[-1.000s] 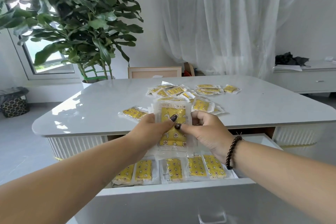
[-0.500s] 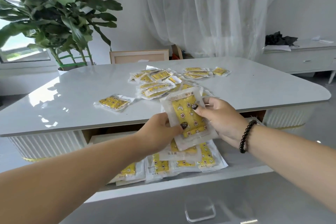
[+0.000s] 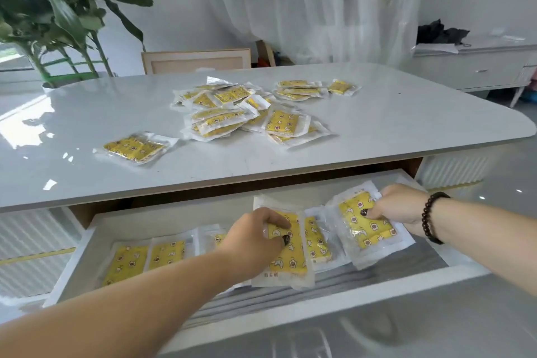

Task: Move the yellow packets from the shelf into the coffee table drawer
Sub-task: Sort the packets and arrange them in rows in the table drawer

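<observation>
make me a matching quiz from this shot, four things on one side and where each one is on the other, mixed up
Things:
1. left hand
2. right hand
3. lone packet
4. potted plant

Places:
A. apart from the pile, on the tabletop's left
B. behind the table's far left corner
C. gripping a packet mid-drawer
D. pinching a packet at the drawer's right end

Pairs: 1-C, 2-D, 3-A, 4-B

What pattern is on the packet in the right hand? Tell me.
Yellow with small brown-and-white stars, moons and toast shapes, on the packet held by the right hand; head view.
</observation>
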